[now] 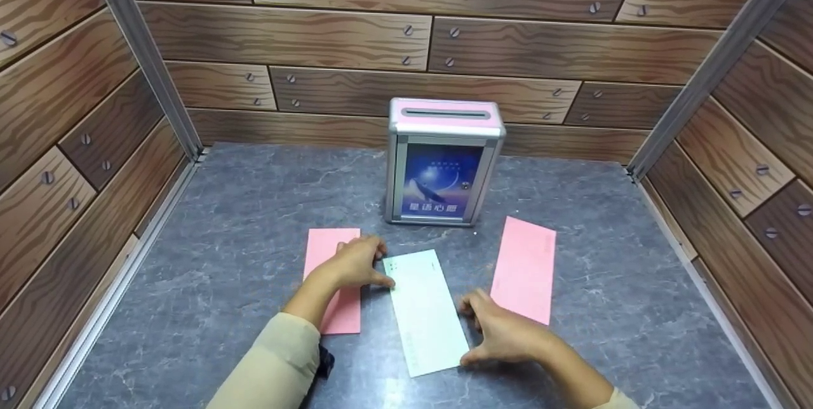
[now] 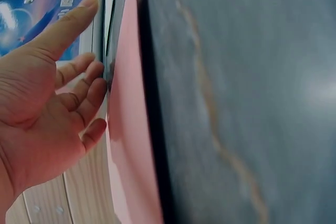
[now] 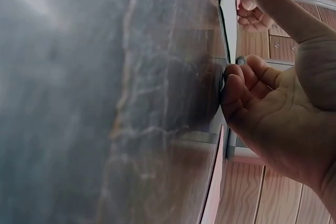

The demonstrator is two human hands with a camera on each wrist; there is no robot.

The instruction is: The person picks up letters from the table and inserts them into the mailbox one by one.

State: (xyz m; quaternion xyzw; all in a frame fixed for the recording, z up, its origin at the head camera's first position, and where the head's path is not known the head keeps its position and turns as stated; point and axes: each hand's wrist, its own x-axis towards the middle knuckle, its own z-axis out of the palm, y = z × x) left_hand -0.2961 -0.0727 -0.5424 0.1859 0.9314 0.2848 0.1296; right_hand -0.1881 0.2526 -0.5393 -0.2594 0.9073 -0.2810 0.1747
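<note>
A pale green envelope (image 1: 427, 314) lies at a slant on the grey tabletop, between my two hands. My left hand (image 1: 357, 263) is over the right part of a pink envelope (image 1: 343, 317), covering some of it. Its thumb tip overlaps the green envelope's upper left edge, and its fingers are loosely bent in the left wrist view. At the green envelope's lower right corner is the thumb tip of my right hand (image 1: 508, 334). That hand's fingers bend near the right edge, close to the tabletop in the right wrist view. Neither hand grips anything.
A silver-framed box (image 1: 444, 174) with a slot in its pink top stands upright behind the green envelope. Another pink envelope (image 1: 526, 269) lies right of it, beyond my right hand. Wood-patterned walls (image 1: 356, 40) bound the tabletop (image 1: 241, 206) at the back and sides.
</note>
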